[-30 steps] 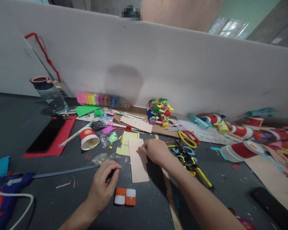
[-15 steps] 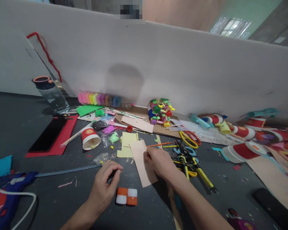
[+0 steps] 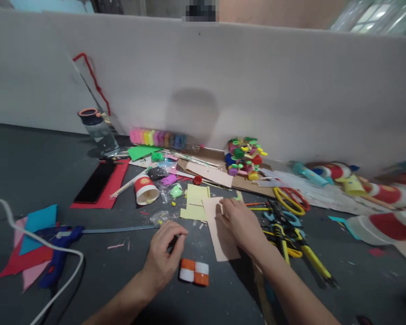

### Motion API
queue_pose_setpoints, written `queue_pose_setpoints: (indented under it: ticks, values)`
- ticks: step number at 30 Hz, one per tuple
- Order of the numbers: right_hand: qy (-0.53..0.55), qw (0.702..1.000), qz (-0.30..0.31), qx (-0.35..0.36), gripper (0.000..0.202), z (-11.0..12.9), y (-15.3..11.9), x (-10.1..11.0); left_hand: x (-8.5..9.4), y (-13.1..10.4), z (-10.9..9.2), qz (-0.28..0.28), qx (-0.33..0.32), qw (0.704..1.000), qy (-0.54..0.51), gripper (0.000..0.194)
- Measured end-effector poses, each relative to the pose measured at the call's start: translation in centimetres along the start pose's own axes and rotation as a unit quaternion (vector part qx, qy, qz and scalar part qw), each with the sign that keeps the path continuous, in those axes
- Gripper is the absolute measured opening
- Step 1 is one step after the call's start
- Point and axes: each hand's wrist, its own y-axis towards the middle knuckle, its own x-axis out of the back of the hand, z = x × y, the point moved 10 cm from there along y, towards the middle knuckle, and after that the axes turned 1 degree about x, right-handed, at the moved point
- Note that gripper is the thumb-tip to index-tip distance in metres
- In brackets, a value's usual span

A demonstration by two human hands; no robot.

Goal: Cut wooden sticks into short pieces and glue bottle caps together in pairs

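My left hand (image 3: 167,253) hovers over the dark table, thumb and index fingertips together; anything between them is too small to make out. Just right of it sits a block of orange and white pieces (image 3: 194,272). My right hand (image 3: 240,223) is over the upper right of a pale pink paper strip (image 3: 219,237), fingers curled inward with their tips partly hidden. Beyond the strip's left side lie pale yellow papers (image 3: 198,198). An orange stick (image 3: 255,204) shows just right of my right hand.
A blue glue gun (image 3: 59,255) with a white cable lies left. Phone (image 3: 95,183), water bottle (image 3: 99,133), paper cup (image 3: 146,190) and colored clay (image 3: 159,139) stand or lie farther back. Pliers (image 3: 284,230) and scissors (image 3: 289,201) are right, beside decorated paper cups (image 3: 385,225).
The view has turned left, so the table's things appear farther right. My right hand has shifted slightly toward the strip's far end. My left hand keeps its pinched pose.
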Motion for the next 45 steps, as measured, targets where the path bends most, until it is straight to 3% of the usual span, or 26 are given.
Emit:
queue_pose_setpoints:
  ticks: [4, 7, 11, 13, 17, 20, 23, 27, 31, 33, 35, 37, 41, 45]
  values:
    - [0.0, 0.997, -0.04, 0.07, 0.022, 1.8, 1.4, 0.7, 0.8, 0.0, -0.6, -0.024, -0.028, 0.999, 0.022, 0.016]
    - [0.006, 0.996, -0.063, 0.069, 0.017, 2.1, 1.9, 0.6, 2.6, 0.2, -0.1, -0.063, -0.028, 0.996, 0.052, 0.014]
    - [0.045, 0.993, -0.093, 0.062, 0.015, 1.6, 0.1, 1.0, 5.9, 1.6, 1.6, -0.109, 0.016, 0.987, 0.116, 0.01]
    - [0.083, 0.988, -0.089, 0.091, 0.013, 2.2, -1.9, 1.2, 6.5, 2.5, 2.6, -0.079, 0.044, 0.984, 0.152, 0.012]
    - [0.143, 0.975, -0.063, 0.155, 0.017, 5.1, -6.4, 1.0, 4.7, 2.8, 4.2, 0.056, 0.072, 0.973, 0.213, 0.022]
    - [0.157, 0.97, -0.056, 0.175, 0.041, 7.7, -8.8, 0.5, 2.8, 1.9, 4.7, 0.131, 0.069, 0.955, 0.256, 0.036]
    - [0.168, 0.965, -0.056, 0.195, 0.063, 9.8, -10.0, 0.2, 1.6, 1.1, 5.1, 0.168, 0.066, 0.94, 0.291, 0.04]
    - [0.177, 0.96, -0.057, 0.209, 0.046, 10.9, -10.5, 0.1, 1.0, 1.0, 5.3, 0.183, 0.07, 0.931, 0.308, 0.036]
    - [0.178, 0.959, -0.062, 0.21, 0.026, 10.4, -10.6, -0.3, 0.3, 1.0, 3.2, 0.227, 0.051, 0.935, 0.268, 0.038]
    - [0.178, 0.96, -0.07, 0.203, 0.024, 9.8, -10.6, -0.5, -0.7, 0.3, 1.5, 0.298, 0.036, 0.929, 0.218, 0.049]
    - [0.176, 0.961, -0.081, 0.198, 0.032, 9.2, -10.6, -0.6, -1.9, -1.3, 0.3, 0.404, 0.057, 0.901, 0.145, 0.067]
    - [0.172, 0.961, -0.089, 0.198, 0.042, 8.7, -10.7, -0.8, -2.3, -2.6, -0.4, 0.464, 0.076, 0.874, 0.12, 0.064]
    - [0.159, 0.962, -0.108, 0.195, 0.042, 8.0, -11.0, -1.2, -2.5, -3.4, -0.1, 0.485, 0.092, 0.856, 0.152, 0.027]
    - [0.153, 0.964, -0.136, 0.172, 0.044, 7.1, -11.1, -0.9, -2.8, -2.8, 0.7, 0.432, 0.108, 0.884, 0.143, 0.014]
